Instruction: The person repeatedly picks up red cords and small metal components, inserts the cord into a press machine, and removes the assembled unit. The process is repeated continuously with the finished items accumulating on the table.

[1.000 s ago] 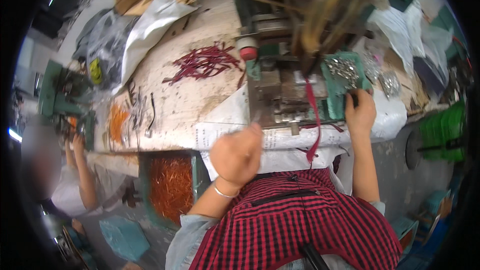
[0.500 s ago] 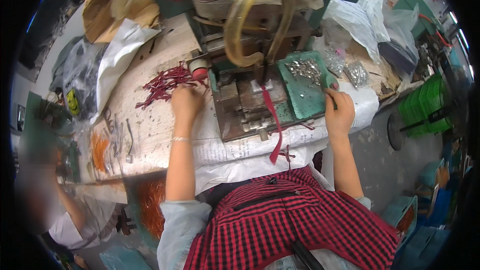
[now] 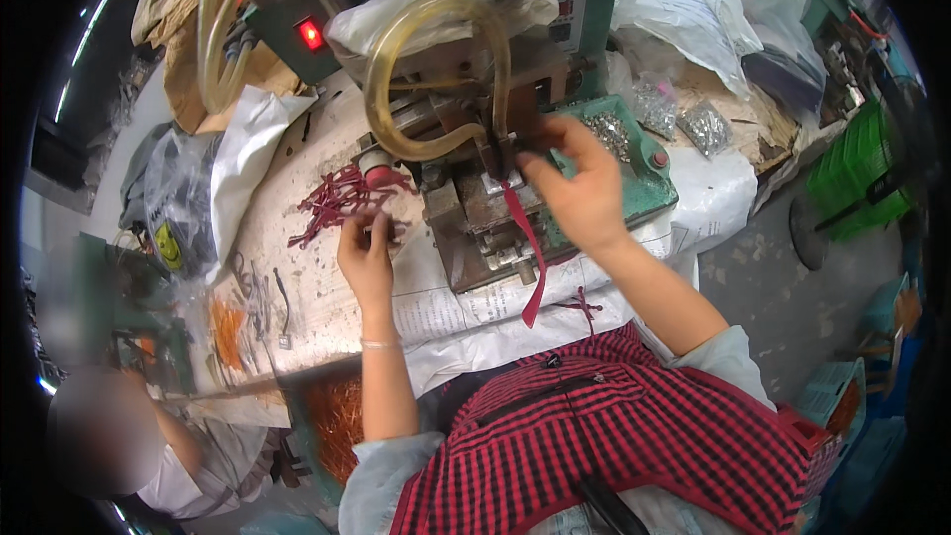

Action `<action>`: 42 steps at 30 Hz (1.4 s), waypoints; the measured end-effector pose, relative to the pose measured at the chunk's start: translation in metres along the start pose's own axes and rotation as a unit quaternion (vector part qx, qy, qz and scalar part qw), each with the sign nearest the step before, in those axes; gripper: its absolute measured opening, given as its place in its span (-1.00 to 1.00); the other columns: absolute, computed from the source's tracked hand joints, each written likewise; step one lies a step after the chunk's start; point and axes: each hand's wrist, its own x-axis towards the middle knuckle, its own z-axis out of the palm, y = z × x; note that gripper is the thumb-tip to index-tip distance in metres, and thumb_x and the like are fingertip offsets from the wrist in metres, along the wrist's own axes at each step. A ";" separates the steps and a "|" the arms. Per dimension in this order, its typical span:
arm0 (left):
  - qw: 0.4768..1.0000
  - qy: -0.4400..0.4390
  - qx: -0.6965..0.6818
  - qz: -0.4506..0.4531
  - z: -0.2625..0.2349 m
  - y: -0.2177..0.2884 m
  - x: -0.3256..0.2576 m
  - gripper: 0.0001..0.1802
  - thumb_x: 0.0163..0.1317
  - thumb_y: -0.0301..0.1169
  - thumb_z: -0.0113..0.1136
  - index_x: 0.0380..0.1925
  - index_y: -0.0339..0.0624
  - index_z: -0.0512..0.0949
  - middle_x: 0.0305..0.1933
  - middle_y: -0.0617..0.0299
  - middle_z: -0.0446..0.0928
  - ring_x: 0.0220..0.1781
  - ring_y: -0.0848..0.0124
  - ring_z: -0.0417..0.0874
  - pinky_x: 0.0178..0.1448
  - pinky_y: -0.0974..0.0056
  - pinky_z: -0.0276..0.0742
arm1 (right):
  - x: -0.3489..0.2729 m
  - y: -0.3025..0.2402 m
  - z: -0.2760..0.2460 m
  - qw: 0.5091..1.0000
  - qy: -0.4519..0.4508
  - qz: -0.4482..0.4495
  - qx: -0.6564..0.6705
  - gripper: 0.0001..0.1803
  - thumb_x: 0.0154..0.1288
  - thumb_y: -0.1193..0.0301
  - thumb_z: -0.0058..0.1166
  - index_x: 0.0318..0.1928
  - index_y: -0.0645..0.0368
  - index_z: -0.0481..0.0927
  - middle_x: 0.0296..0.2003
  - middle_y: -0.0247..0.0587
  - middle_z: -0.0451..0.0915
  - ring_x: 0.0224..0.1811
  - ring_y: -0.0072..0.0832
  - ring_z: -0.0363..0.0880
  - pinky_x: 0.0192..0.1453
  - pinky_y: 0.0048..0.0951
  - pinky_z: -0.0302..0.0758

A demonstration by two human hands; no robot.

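Observation:
Dark red fabric straps point(image 3: 342, 200) lie in a loose pile on the workbench, left of a green press machine. At the pile's near edge is my left hand point(image 3: 365, 256), its fingers bent towards the thumb; whatever is between them is too small to make out. My right hand point(image 3: 584, 193) reaches in beside the press's die, thumb and fingers apart, with some fingertips hidden by the machine. A single red strap point(image 3: 525, 243) hangs towards me from the metal die block point(image 3: 503, 183). Behind the right hand, a green tray point(image 3: 639, 178) holds small shiny metal pieces point(image 3: 606, 131).
A thick yellowish hose point(image 3: 381, 79) loops over the press, near a round red knob point(image 3: 378, 175). Bags of metal parts point(image 3: 703, 129) lie at the right. White sheeting point(image 3: 446, 312) covers the bench's front edge. Another person point(image 3: 188, 466) sits at the lower left.
My right hand has left the green tray's right end and moved left to the die. My left hand has drawn back towards me from the strap pile. The whole view has shifted.

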 end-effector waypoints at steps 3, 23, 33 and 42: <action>0.997 0.081 -0.012 -0.004 0.006 0.002 -0.020 -0.85 0.42 -0.47 0.25 -0.27 -0.37 0.62 -0.34 0.21 0.68 -0.31 0.52 0.69 -0.25 0.44 0.59 | -0.013 0.003 0.008 0.994 0.004 0.060 0.093 -0.59 0.21 0.57 0.30 0.09 0.34 0.57 -0.15 -0.17 0.72 -0.07 -0.52 0.68 0.08 -0.46 0.55; 0.771 -0.084 0.229 0.588 0.093 0.101 -0.047 -0.80 0.01 -0.47 0.49 -0.32 -0.14 0.70 -0.20 0.16 0.73 -0.61 0.52 0.49 -0.53 0.42 0.32 | 0.020 0.037 -0.072 0.993 0.043 0.095 0.050 -0.40 0.28 0.59 0.16 0.35 0.18 0.41 0.12 -0.05 0.63 0.14 -0.40 0.58 0.23 -0.40 0.51; 0.793 -0.141 0.242 0.541 0.086 0.107 -0.051 -0.65 -0.07 -0.54 0.54 -0.21 -0.12 0.72 -0.15 0.12 0.75 -0.49 0.45 0.63 -0.50 0.39 0.42 | -0.030 0.070 -0.081 0.914 -0.094 0.081 -0.386 -0.82 0.10 0.40 0.35 -0.27 0.15 0.72 -0.20 -0.07 0.61 -0.04 -0.02 0.57 0.09 -0.11 0.49; 0.853 -0.095 0.342 0.383 0.027 0.086 -0.104 -0.63 0.03 -0.54 0.47 -0.09 -0.17 0.70 0.01 0.06 0.74 -0.33 0.31 0.71 -0.28 0.36 0.57 | -0.043 0.078 -0.082 0.889 -0.044 0.021 -0.455 -0.92 0.23 0.53 0.19 -0.25 0.20 0.61 -0.26 -0.03 0.62 -0.11 0.00 0.57 0.01 -0.02 0.48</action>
